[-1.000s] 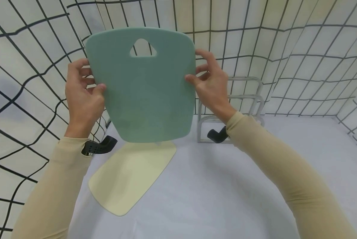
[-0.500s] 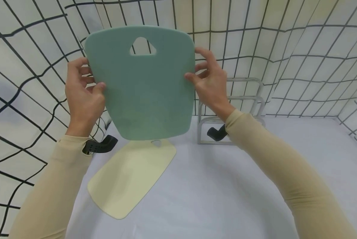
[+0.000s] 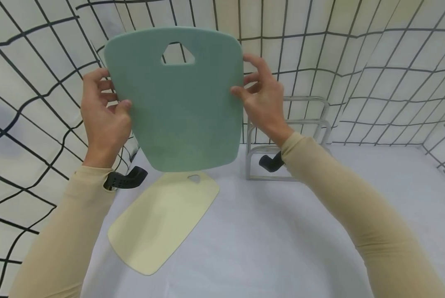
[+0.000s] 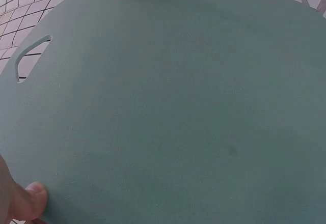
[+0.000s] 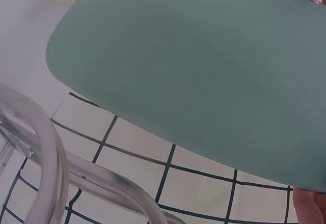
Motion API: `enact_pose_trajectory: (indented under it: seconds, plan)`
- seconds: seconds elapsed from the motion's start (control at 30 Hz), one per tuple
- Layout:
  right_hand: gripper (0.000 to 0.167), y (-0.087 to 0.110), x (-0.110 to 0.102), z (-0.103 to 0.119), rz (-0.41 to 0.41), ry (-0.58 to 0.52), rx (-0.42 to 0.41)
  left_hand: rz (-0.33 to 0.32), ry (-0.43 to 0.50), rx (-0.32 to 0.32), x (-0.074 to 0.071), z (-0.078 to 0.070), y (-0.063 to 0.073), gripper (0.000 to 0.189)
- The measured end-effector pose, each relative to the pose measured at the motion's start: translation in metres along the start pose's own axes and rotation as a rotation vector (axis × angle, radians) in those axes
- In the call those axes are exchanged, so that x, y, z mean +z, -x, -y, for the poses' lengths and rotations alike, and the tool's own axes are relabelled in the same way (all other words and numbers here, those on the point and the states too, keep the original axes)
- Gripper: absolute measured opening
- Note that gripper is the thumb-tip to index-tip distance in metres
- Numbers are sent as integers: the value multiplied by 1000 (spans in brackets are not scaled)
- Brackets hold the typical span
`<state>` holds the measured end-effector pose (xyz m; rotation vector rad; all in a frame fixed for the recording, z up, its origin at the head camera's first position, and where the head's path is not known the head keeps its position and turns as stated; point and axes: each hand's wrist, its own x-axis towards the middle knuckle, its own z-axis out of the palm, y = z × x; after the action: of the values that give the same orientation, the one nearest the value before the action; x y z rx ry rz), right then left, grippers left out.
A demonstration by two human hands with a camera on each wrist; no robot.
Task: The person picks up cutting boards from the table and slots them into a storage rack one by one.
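Note:
A green cutting board [image 3: 181, 107] with a hole near its top edge is held up in the air in the head view. My left hand [image 3: 104, 114] grips its left edge, thumb on the near face and fingers behind. On the opposite edge my right hand [image 3: 263, 97] pinches the board the same way. Below it a cream cutting board [image 3: 164, 223] lies flat on the white surface, its small hole showing near the far end. In the left wrist view the green board [image 4: 168, 107] fills most of the picture, with the left thumb [image 4: 34, 201] at the lower left.
A metal wire rack [image 3: 268, 178] stands behind the right forearm, and its curved tubes [image 5: 53, 173] are close in the right wrist view. Black-lined grid cloth walls [image 3: 378, 74] rise at the back and sides. White cloth [image 3: 274, 240] covers the surface.
In the head view the green board and both hands have shifted slightly upward. More of the cream board, including its hole, now shows below. Both hands keep their hold.

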<state>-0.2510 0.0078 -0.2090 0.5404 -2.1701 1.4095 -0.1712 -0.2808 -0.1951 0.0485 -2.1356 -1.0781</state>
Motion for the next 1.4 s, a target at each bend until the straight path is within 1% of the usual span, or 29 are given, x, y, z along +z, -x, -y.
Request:
enact_pose_trajectory:
  seconds: [0.1,0.3,0.53,0.63,0.77,1.0,1.17,1.4]
  plan:
    - [61,-2,-1,0,1,-1,8,-7,4,16,1,1,-1,62]
    - [60,-4,-2,-2,-2,-12,-1,-8,13,4,5,-3,-3,62]
    - [59,-6,-4,-3,-22,-2,-35,-14,13,-5,8,-6,-5,61]
    - [58,-7,-5,-3,-19,4,-24,-18,16,-5,9,-7,-6,61]
    - [58,-8,-6,-4,-24,8,-11,-21,26,12,12,-7,-7,61]
    - [58,-11,-6,-8,-27,-9,-12,-42,30,48,17,-6,-9,60]
    - [59,-13,-6,-9,-29,-4,-8,-46,26,47,20,-6,-12,60]
    - [58,-16,-6,-12,-34,-5,-12,-51,17,63,23,-3,-14,59]
